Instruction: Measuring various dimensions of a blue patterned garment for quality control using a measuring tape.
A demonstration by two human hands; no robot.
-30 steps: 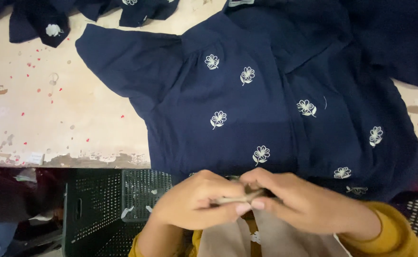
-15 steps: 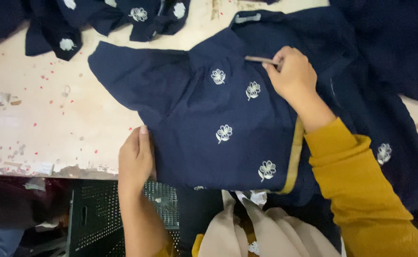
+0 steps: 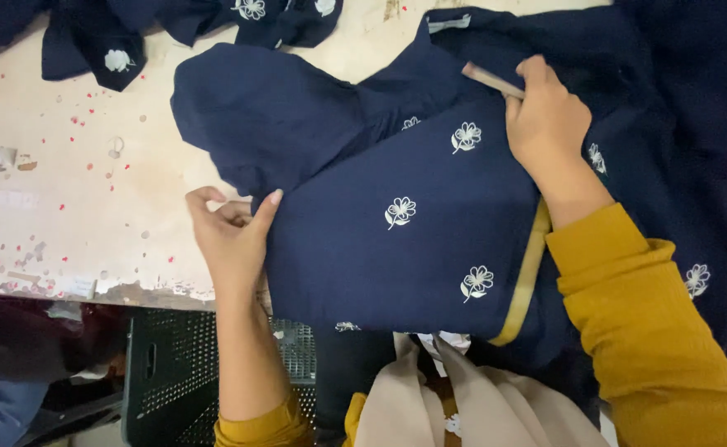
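Paint-flecked worn table [image 3: 65, 207], black perforated crate [image 3: 173, 372] beneath, dark flowered fabric pieces [image 3: 115, 33] at top.

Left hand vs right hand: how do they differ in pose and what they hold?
The left hand pinches the navy garment's side edge near the table's front; the right hand lies farther up, pressing on the garment. Only the right hand holds a thin stick-like tool. Both touch the garment and wear mustard sleeves.
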